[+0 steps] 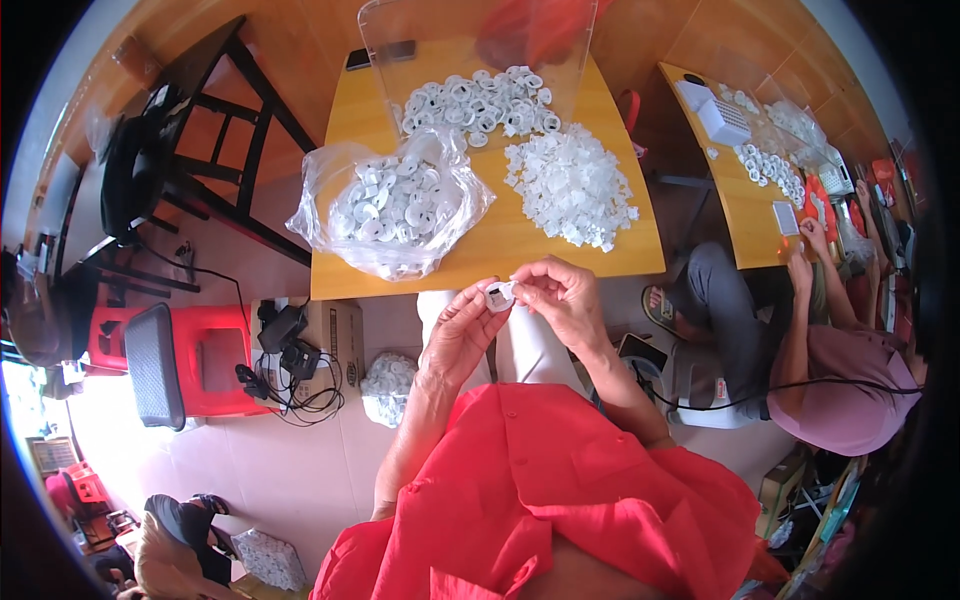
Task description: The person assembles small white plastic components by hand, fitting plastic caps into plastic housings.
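Just in front of the table's near edge, my left hand (463, 328) is closed on a small round white plastic part (496, 298) that has a dark spot in its middle. My right hand (562, 302) pinches a small whitish plastic piece (509, 289) against the right rim of that part. Beyond my hands, an open clear plastic bag (465, 190) holds many white round parts. To its right lies a heap of translucent white pieces (572, 185). Farther back, more white rings (480, 100) are piled, some with dark centres.
A clear plastic bin (375, 45) lies at the back of the wooden table (490, 262), near a dark phone (380, 55). On the left are a red stool (215, 345) and a cardboard box with cables (335, 345). Another person (845, 385) works at a second table on the right.
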### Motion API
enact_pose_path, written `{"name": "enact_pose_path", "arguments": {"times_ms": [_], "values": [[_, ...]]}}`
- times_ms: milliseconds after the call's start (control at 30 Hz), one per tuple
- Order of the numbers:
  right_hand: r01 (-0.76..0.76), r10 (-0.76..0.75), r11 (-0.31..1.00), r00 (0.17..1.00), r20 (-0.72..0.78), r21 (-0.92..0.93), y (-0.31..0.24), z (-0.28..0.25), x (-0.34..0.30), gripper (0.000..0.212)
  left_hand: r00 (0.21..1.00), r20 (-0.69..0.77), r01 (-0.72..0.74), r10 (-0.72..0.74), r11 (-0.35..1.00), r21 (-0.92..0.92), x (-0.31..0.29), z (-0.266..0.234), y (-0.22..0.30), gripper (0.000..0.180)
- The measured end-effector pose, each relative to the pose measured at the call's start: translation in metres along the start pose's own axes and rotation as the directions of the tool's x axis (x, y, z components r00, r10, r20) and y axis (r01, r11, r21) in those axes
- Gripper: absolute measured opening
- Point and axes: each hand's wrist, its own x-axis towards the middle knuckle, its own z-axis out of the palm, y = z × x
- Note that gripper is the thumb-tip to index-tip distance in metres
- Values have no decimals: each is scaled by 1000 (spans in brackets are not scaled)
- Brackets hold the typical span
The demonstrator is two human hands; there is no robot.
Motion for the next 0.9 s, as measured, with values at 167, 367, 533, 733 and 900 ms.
{"name": "enact_pose_path", "arguments": {"times_ms": [167,367,533,733,900], "values": [[99,-100,994,995,-16,-54,1,9,-3,7,999,-20,-32,33,998,62,-3,5,2,25],[75,-75,997,997,-35,-24,-4,16,-7,7,996,-72,-38,44,996,76,-3,4,1,24],[93,-96,995,993,-69,-43,4,19,-7,7,996,-63,-52,56,997,62,-3,5,-1,23],[139,-151,976,987,-58,-167,8,17,-6,8,994,-86,-64,71,994,91,-2,2,-2,23],[204,-237,949,964,-117,-241,4,25,-6,11,990,-119,-68,83,990,125,-3,0,-2,23]]}}
